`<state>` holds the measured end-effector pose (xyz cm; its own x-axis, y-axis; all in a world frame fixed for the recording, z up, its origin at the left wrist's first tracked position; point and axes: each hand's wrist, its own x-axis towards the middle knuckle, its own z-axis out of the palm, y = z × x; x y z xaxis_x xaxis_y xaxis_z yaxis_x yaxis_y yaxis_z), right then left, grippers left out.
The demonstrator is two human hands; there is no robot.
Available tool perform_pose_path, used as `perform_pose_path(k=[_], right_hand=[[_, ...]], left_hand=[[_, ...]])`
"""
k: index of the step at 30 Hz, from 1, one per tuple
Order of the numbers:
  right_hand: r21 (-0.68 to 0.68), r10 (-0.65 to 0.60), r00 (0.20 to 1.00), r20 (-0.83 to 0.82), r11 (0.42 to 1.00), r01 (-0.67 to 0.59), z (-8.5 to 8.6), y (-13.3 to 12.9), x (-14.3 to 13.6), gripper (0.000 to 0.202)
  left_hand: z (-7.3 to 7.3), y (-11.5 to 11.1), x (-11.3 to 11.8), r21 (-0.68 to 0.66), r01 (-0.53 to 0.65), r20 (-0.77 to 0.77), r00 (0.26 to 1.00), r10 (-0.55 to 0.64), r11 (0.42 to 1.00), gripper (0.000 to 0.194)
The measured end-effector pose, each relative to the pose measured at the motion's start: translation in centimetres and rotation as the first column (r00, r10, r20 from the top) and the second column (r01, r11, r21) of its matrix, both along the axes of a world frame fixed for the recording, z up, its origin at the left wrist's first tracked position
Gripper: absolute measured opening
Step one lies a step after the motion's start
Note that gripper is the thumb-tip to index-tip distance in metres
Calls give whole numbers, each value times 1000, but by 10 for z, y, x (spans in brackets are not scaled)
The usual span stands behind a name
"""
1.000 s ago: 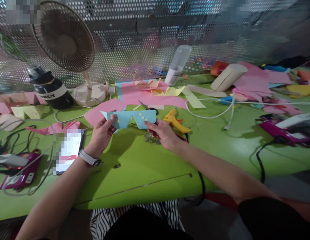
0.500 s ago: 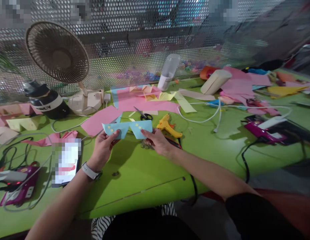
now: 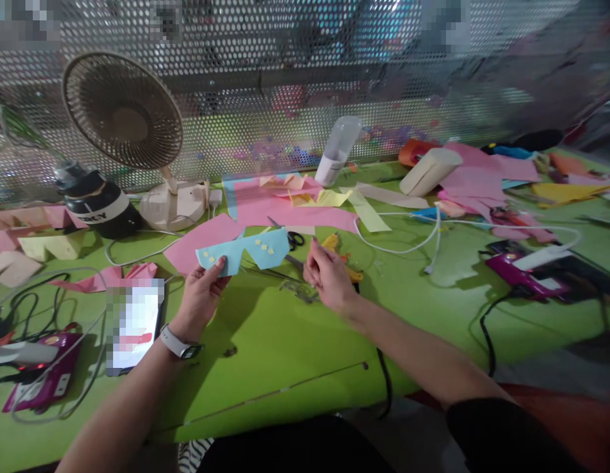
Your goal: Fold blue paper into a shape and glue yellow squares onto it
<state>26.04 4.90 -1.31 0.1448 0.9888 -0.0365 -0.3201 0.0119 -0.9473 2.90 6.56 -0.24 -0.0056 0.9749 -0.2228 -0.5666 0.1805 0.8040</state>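
Observation:
A light blue paper cut-out shaped like glasses [image 3: 229,257], dotted with small yellow squares, is held up over the table. My left hand [image 3: 202,289] pinches its left end between thumb and fingers. Its right end is free in the air. To the right of it, my right hand [image 3: 329,272] is closed with curled fingers; whatever may be inside them is hidden. Behind that hand lies a yellow glue gun [image 3: 330,242], partly covered. Black-handled scissors [image 3: 295,240] rest just beyond the cut-out, and clear stringy scraps [image 3: 299,291] lie below it.
On the green table [image 3: 265,368] are pink paper sheets [image 3: 295,211], a phone [image 3: 137,325] and a purple power strip [image 3: 53,368] with cables. A fan [image 3: 125,121], a dark jar [image 3: 100,207] and a clear bottle [image 3: 339,151] stand along the back. Another power strip [image 3: 524,269] sits at right.
My right hand has let go of the blue paper glasses, moved right and curled shut. The cut-out, now in my left hand alone, has tilted with its right end higher.

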Motion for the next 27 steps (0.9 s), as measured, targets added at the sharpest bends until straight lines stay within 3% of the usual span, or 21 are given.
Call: perform_pose_path(k=[5, 7, 12, 17, 22, 27], right_hand=[[-62, 219, 963, 154, 975, -212, 8, -3, 1, 55], [-55, 230, 957, 175, 973, -224, 13, -3, 0, 50], [54, 65, 986, 157, 996, -74, 29, 27, 10, 43], [101, -55, 993, 108, 994, 44, 44, 87, 31, 49], [91, -180, 981, 73, 981, 173, 49, 144, 38, 42], [42, -258, 964, 69, 966, 256, 43, 168, 39, 27]], left_hand=[[3, -3, -2, 1, 50, -12, 999, -50, 999, 31], [4, -4, -3, 20, 107, -15, 994, -107, 994, 33], [2, 0, -9, 88, 246, 71, 965, -252, 965, 52], [-5, 6, -13, -34, 239, 84, 968, -235, 971, 38], [-4, 5, -12, -74, 180, 73, 982, -174, 981, 31], [-6, 4, -11, -60, 178, 94, 981, -172, 982, 32]])
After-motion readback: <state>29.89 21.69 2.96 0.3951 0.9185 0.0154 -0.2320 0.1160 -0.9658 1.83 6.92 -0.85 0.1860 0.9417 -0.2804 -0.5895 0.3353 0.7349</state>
